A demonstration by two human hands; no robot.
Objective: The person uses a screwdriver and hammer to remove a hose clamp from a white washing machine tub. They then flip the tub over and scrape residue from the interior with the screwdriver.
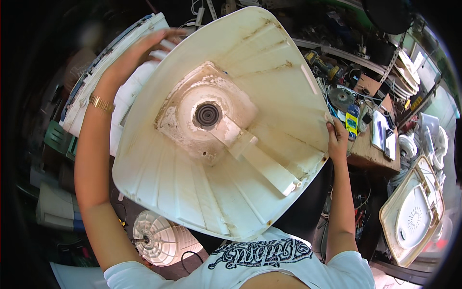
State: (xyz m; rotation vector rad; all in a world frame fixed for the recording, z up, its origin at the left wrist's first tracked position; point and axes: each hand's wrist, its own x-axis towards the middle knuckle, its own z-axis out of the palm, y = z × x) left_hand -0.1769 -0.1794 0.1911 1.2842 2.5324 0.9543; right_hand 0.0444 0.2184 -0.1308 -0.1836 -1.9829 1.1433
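Observation:
A large cream plastic washing-machine casing (269, 130), stained brown, is tilted up in front of me with its hollow inside toward me. A dark ringed round fitting (208, 115) sits in the middle of its rusty square recess. My right hand (337, 137) grips the casing's right edge, with the thumb on the near side and the other fingers partly hidden. Beside the far left edge, my left hand (156, 45) is raised with its fingers apart and smeared by motion. I see nothing in it; contact with the rim cannot be told.
Behind my left arm stands a white appliance body (122, 91). A ribbed white washing drum (161, 238) lies at lower left. On the right, a wooden bench (365, 156) carries a yellow-and-black power drill (327, 66), a cutting disc (341, 98) and papers. A dirty cream lid panel (411, 216) leans beyond.

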